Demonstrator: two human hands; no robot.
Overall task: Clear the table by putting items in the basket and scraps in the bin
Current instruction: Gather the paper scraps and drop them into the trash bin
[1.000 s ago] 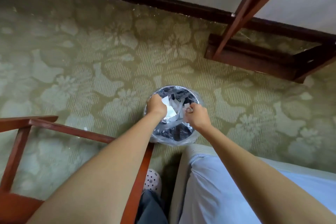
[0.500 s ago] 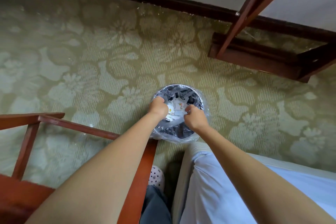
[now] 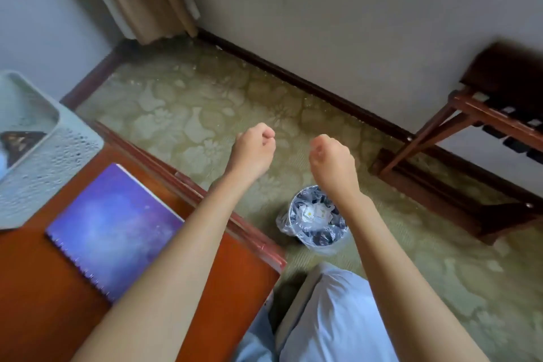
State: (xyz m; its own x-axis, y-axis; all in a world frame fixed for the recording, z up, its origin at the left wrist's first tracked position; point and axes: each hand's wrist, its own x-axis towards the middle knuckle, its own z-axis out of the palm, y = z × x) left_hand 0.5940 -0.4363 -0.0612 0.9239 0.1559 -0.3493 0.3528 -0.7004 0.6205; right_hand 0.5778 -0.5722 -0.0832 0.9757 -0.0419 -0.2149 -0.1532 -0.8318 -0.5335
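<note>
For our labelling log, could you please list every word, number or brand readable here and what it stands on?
None can be read.
Purple spiral-bound notebook: no lettering shows.
White paper scraps in the round plastic-lined bin: yellow marks too small to read.
Dark object in the pale green perforated basket: blurred.

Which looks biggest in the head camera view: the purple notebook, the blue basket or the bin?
1. Purple notebook and basket: about alike; the basket is cut off by the frame edge, so unranked.
2. Bin: smallest, though farther away on the floor.
</note>
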